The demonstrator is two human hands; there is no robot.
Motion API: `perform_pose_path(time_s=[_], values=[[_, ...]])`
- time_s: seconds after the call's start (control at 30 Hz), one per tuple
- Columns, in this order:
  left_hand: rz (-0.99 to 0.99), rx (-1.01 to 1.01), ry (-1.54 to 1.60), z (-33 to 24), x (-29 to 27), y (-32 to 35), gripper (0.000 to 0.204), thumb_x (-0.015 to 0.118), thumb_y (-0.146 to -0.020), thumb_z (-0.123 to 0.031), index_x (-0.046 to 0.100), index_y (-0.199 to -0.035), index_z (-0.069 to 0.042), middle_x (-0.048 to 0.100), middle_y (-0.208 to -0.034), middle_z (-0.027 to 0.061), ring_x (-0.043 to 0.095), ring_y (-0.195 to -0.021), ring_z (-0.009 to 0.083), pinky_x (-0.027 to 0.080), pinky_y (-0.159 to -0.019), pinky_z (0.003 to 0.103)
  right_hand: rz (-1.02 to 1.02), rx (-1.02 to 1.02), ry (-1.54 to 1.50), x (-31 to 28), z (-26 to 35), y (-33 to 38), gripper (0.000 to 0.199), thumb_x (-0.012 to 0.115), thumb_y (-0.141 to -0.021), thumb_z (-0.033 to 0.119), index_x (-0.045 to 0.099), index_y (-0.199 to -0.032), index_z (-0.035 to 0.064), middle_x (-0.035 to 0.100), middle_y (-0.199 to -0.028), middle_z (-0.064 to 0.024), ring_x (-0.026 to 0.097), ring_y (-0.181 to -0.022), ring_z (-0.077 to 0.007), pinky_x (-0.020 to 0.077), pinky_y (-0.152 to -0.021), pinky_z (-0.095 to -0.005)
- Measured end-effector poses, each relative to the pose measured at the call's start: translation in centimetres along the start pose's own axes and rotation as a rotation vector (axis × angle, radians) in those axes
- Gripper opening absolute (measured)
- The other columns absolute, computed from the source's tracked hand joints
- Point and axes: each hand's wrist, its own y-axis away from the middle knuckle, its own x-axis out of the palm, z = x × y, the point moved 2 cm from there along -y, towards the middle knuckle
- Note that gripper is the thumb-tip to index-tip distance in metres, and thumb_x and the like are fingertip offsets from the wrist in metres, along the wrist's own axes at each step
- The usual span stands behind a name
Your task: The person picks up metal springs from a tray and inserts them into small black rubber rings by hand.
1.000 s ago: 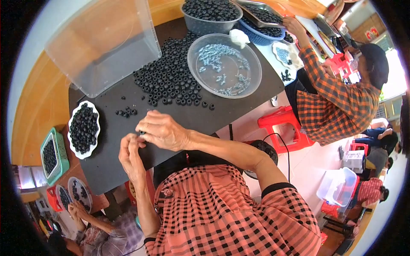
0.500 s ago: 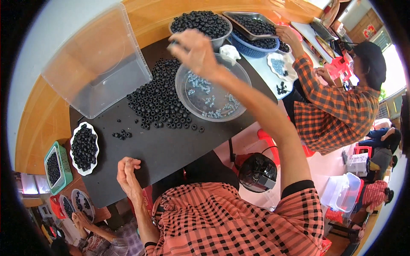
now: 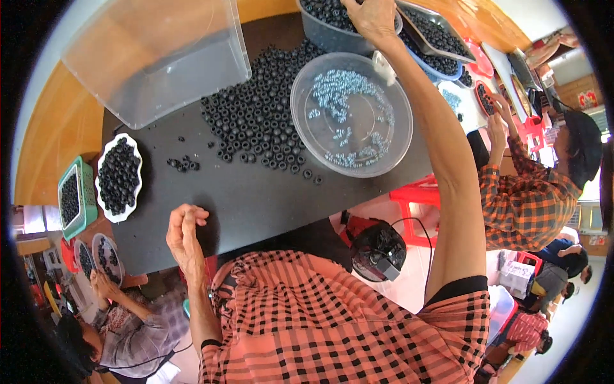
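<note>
At the top edge my right hand (image 3: 373,19) is over a grey bowl (image 3: 329,33) heaped with black beads; the picture's edge cuts off some of its fingers. My left hand (image 3: 185,233) hovers by the dark table's front edge, fingers curled together, and what they may hold is hidden. A round clear tub (image 3: 358,131) holds small pale-blue pieces (image 3: 342,86). To its left spreads a loose pile of black beads with holes (image 3: 262,118). A smaller cluster of black beads (image 3: 183,164) lies apart, farther left.
A clear plastic box (image 3: 160,77) stands at the far left. A white scalloped dish of black beads (image 3: 119,176) sits near the left edge, beside a green basket (image 3: 84,198). A co-worker in orange plaid (image 3: 534,205) sits at right; another person (image 3: 121,320) works at lower left.
My right hand has moved up and right, from above the bead pile to the grey bowl. My left hand stays curled. The view has shifted, and the co-worker at right now holds a small red dish.
</note>
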Motion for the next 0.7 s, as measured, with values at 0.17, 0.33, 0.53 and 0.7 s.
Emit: perform_pose_path(time_s=[0.17, 0.33, 0.53, 0.7], values=[[0.008, 0.001, -0.026, 0.0, -0.5, -0.1, 0.018, 0.051, -0.096, -0.016, 0.060, -0.091, -0.002, 0.062, -0.087, 0.0048, 0.053, -0.077, 0.0105, 0.044, -0.074, 0.025, 0.245, 0.166, -0.515, -1.9, 9.3, 2.3, 0.014, 0.062, -0.082, 0.011, 0.068, -0.090, 0.0005, 0.065, -0.077, -0.0136, 0.063, -0.068, -0.0229, 0.0486, -0.062, -0.0302], [0.022, -0.005, 0.028, 0.7, -0.8, 0.0, 0.014, 0.052, -0.095, -0.012, 0.061, -0.093, -0.001, 0.062, -0.088, 0.0040, 0.053, -0.079, 0.0101, 0.044, -0.075, 0.025, 0.412, 0.121, -0.603, -4.7, 18.0, 8.6, 0.011, 0.062, -0.080, 0.008, 0.069, -0.087, 0.0050, 0.066, -0.075, -0.0121, 0.064, -0.061, -0.0260, 0.0505, -0.057, -0.0321], [0.102, 0.005, 0.100, 0.6, -0.4, 0.1, 0.012, 0.051, -0.094, -0.008, 0.061, -0.097, -0.001, 0.063, -0.087, 0.0030, 0.054, -0.082, 0.0096, 0.044, -0.077, 0.024, 0.506, 0.166, -0.566, -7.0, 22.6, 16.8, 0.016, 0.066, -0.076, -0.002, 0.067, -0.092, 0.0031, 0.065, -0.081, -0.0096, 0.062, -0.066, -0.0202, 0.0488, -0.059, -0.0297], [0.131, 0.031, 0.078, 0.7, -0.8, 0.4, 0.013, 0.051, -0.095, -0.009, 0.060, -0.099, -0.001, 0.063, -0.089, 0.0047, 0.059, -0.084, 0.0111, 0.046, -0.079, 0.026, 0.418, 0.106, -0.388, -9.7, 23.1, 20.4, 0.021, 0.066, -0.074, -0.004, 0.066, -0.093, 0.0052, 0.063, -0.086, -0.0082, 0.060, -0.072, -0.0235, 0.0480, -0.064, -0.0329]])
